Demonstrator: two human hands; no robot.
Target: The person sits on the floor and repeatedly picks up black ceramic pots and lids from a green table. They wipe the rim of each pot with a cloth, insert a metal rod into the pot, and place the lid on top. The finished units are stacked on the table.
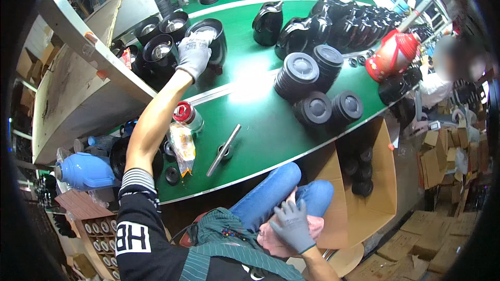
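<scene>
My left hand (195, 53), in a grey glove, reaches far out over the green belt (260, 125) and grips the rim of a black jug body (213, 41) that stands upright. More black jug bodies (159, 49) stand just left of it. My right hand (291, 225), also gloved, rests on a pink cloth (271, 242) in my lap with its fingers spread. Stacks of black round lids (298, 75) stand on the belt to the right.
A metal rod (224, 150), a red-capped can (186, 114) and a snack packet (182, 148) lie near the belt's front edge. Finished black jugs (312, 26) and a red jug (393, 54) stand further back. An open carton (370, 177) holds black parts. A blue jug (86, 170) lies at left.
</scene>
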